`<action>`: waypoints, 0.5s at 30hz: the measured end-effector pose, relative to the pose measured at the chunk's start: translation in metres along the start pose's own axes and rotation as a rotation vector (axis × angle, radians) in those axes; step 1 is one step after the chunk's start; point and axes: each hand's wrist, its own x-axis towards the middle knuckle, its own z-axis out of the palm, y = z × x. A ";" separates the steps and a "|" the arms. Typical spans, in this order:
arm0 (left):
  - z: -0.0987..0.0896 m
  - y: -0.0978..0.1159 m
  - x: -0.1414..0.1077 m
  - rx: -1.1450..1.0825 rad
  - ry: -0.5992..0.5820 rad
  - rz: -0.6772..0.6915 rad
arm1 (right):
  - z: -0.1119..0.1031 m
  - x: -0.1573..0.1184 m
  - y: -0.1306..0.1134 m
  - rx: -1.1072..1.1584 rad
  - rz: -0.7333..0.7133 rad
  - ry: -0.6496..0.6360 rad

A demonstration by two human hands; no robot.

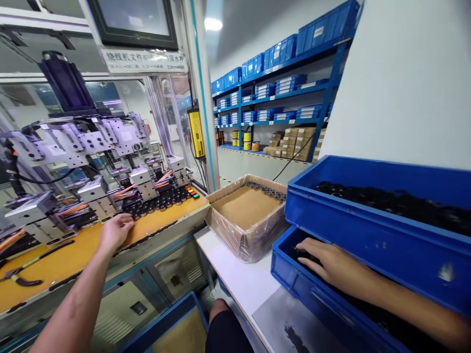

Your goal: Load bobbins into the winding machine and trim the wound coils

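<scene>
My left hand [117, 231] rests on the orange machine table [158, 221], fingers closed and bent beside the left end of a row of small round black parts [162, 202]. What lies between those fingertips, if anything, is hidden. My right hand [326, 260] reaches into the lower blue bin [294, 272]. Its thumb and fingers are curled about a small black part [308, 256], only partly seen. Much of that bin's inside is covered by my forearm and by the upper blue bin [368, 225], which holds a heap of similar black pieces [390, 201].
Between machine and bins stands a plastic-lined carton [243, 240] with grey parts along its inner edge. Cutting pliers [33, 264] lie at the table's left. Machine clamps [97, 196] rise behind my left hand. Below is another blue bin [195, 314]; shelves [272, 108] stand behind.
</scene>
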 end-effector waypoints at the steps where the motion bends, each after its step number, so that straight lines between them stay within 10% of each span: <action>1: -0.001 0.001 -0.003 0.025 0.013 0.002 | 0.000 -0.002 0.003 -0.002 0.038 -0.083; 8: 0.027 0.085 -0.022 0.131 0.021 0.317 | -0.008 -0.008 -0.002 0.085 0.135 -0.516; 15: 0.157 0.237 -0.021 0.196 -0.397 0.857 | 0.002 -0.002 0.011 0.003 0.274 -0.595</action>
